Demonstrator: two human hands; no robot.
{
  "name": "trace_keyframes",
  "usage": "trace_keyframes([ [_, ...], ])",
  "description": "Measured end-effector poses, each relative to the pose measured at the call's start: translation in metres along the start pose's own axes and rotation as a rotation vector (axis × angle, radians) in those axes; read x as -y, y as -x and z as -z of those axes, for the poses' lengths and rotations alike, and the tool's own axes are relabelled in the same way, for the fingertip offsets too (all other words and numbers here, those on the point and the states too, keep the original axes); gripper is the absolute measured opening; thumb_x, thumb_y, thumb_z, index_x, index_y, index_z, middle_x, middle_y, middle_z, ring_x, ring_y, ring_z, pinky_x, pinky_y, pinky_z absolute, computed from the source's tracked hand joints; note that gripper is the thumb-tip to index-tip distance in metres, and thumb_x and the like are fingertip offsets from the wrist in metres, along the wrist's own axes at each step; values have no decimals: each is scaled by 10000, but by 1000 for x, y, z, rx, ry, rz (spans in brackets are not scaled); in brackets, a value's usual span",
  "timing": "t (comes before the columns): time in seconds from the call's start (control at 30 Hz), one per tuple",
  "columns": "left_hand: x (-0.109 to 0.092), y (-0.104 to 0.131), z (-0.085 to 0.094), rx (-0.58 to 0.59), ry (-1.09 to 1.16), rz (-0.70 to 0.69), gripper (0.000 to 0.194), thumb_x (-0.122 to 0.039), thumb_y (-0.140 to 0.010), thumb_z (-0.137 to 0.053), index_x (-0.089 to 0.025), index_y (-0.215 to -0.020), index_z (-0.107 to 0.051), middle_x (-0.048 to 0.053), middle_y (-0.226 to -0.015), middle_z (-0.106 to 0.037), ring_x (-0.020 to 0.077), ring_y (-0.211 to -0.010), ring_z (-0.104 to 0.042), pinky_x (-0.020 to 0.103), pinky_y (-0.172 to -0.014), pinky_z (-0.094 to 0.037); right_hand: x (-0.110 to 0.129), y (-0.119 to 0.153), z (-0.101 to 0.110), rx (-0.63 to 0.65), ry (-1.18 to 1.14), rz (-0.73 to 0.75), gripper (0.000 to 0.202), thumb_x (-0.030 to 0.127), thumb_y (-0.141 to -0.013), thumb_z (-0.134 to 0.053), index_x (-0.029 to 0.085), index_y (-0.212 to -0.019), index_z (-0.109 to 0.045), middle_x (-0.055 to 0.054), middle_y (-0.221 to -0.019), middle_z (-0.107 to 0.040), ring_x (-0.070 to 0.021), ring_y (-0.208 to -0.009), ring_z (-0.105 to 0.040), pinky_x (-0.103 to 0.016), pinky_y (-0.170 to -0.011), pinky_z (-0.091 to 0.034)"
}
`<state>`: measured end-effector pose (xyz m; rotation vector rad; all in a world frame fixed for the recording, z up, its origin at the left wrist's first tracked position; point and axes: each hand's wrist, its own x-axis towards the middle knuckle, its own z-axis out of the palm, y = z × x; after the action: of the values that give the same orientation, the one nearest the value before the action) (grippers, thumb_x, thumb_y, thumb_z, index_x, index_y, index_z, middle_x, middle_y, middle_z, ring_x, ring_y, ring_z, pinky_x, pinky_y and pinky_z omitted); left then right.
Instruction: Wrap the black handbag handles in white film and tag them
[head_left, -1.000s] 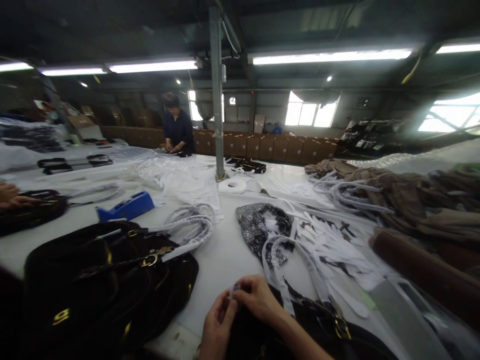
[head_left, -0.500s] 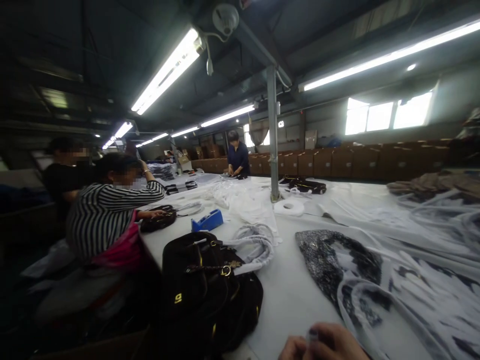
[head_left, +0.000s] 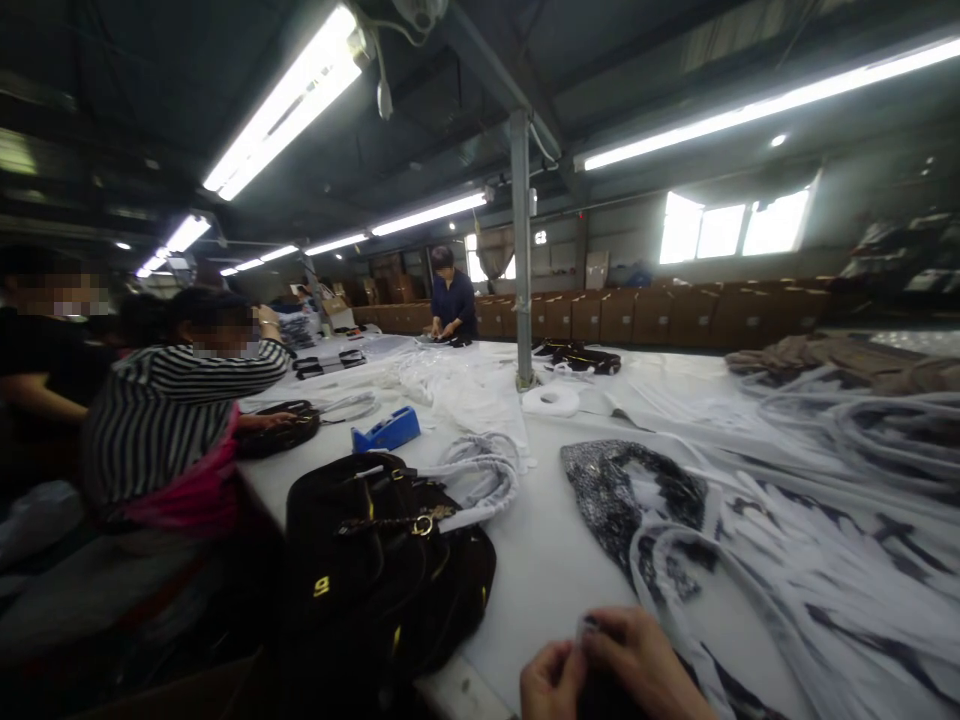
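Observation:
At the bottom edge, my left hand (head_left: 553,682) and my right hand (head_left: 637,655) are close together, fingers pinched. Between their fingertips is a small whitish translucent strip (head_left: 584,627); its kind is hard to make out. Something dark lies under my fingers, mostly hidden. Left of my hands is a pile of black bags (head_left: 360,560) with gold fittings, a gold emblem and white-wrapped handles (head_left: 487,475). To the right lies a black-and-silver speckled bag (head_left: 607,500) beside pale wrapped handles (head_left: 649,565).
A blue tape dispenser (head_left: 386,430) stands behind the black bags. A white roll (head_left: 551,400) lies near a grey post (head_left: 521,250). Left, a person in a striped top (head_left: 165,410) touches a dark bag (head_left: 277,428). Another person (head_left: 455,300) works farther back. Cartons (head_left: 630,312) line the wall.
The view has turned slightly right, so the scene sits farther left. My hands have come higher into view, showing more of the fingers, still pinched together at the strip.

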<state>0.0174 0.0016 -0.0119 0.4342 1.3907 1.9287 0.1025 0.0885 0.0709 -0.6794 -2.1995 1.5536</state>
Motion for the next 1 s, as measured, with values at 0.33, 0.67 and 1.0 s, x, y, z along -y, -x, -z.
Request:
trace_keyframes([
  [0.33,-13,8,-2,125,50,48,345,-454,-676,-717,-126,-780,-696,66,-736,-707,194,-719,-625,265,-682,-482,4,1,4,-63,167,2,146,178,-695,-475,146,-559,-515,50,-507,-417,-95,-516,-372,-217,-482,-240],
  [0.67,-16,9,-8,134,213,243,249,-337,-638,-769,-163,-791,-677,8,-662,-701,170,-673,-655,225,-642,-479,6,1,21,11,133,-58,85,153,-652,-557,143,-681,-636,59,-550,-512,-86,-534,-432,-190,-481,-285],
  [1.0,-18,12,-17,-11,169,171,292,-387,-597,-774,-176,-764,-658,4,-659,-697,166,-637,-636,248,-640,-494,2,-7,12,-50,73,-129,87,123,-626,-467,154,-570,-526,71,-476,-427,-74,-465,-365,-203,-423,-218],
])
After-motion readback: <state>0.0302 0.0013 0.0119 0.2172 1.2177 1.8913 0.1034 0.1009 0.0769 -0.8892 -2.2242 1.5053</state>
